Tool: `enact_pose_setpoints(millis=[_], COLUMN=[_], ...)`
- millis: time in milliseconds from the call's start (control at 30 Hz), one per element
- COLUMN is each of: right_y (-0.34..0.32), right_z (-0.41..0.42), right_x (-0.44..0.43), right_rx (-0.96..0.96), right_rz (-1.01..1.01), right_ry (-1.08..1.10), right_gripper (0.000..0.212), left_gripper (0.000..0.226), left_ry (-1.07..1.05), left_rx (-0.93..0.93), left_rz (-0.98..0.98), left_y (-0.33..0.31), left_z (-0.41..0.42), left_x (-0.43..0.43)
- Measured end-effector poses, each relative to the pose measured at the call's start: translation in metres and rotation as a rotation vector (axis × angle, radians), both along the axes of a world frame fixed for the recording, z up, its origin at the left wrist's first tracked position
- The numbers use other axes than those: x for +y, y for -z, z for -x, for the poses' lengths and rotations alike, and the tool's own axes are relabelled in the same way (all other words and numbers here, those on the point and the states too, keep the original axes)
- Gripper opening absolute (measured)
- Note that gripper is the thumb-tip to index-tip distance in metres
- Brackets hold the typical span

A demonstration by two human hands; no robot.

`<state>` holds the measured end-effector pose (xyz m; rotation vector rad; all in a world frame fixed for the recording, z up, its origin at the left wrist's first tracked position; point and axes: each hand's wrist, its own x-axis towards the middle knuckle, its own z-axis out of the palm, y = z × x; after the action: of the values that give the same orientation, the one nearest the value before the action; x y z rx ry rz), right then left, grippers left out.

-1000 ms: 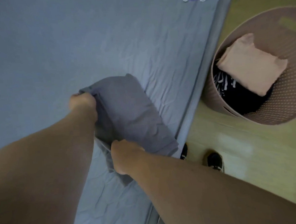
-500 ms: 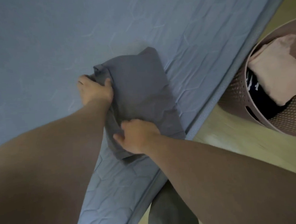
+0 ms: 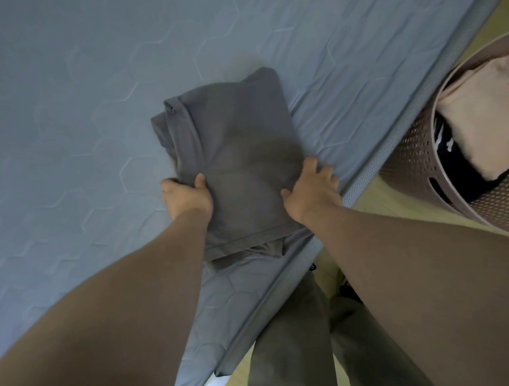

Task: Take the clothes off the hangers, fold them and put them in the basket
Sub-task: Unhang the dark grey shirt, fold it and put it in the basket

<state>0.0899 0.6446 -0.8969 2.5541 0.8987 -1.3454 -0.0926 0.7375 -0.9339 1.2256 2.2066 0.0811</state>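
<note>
1. The folded garment (image 3: 239, 163) in front of you is plain dark grey.
2. The mattress (image 3: 76, 115) under it is blue-grey, quilted in hexagons.
3. The basket (image 3: 420, 163) on your right is dusty pink, dotted with small holes.
4. Inside it you see a peach cloth (image 3: 483, 122) over a black cloth (image 3: 452, 149) with white marks.
5. The floor (image 3: 398, 204) is yellowish tan.
</note>
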Motion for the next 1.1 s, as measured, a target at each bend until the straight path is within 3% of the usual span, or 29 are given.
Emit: enact_pose_setpoints(millis=[167,267,333,467,700,800,1100], right_y=[0.005,0.007,0.006,0.009,0.009,0.003,-0.022], right_z=[-0.007,-0.014,-0.017,-0.016,-0.011,-0.008,-0.008], right_x=[0.000,0.001,-0.003,-0.022,-0.059,-0.068,-0.109], right_rx=[0.062,0.144,0.204,0.358,0.551,0.619,0.448], right_rz=[0.001,0.034,0.076,0.117,-0.033,-0.061,-0.008], right_ry=[0.129,0.198,0.188,0.331,0.747,0.844,0.770], right_gripper=[0.069,0.067,0.064,0.069,0.057,0.050,0.041], left_gripper=[0.064,0.070,0.085,0.102,0.057,0.044,0.036], left_ry=[0.337,0.166,0.052,-0.024,-0.511,-0.723,-0.768], left_rx=[0.202,0.144,0.075,-0.076,-0.544,-0.712,-0.621], left_rz=[-0.176,0.031,0.186,0.483,0.535,0.439,0.443], left_y=[-0.015,-0.012,-0.009,-0.007,-0.011,-0.017,-0.039], left_z=[-0.007,-0.011,-0.005,0.020,0.052,0.052,0.039], left_x=[0.000,0.010,0.003,-0.039,-0.093,-0.111,-0.165])
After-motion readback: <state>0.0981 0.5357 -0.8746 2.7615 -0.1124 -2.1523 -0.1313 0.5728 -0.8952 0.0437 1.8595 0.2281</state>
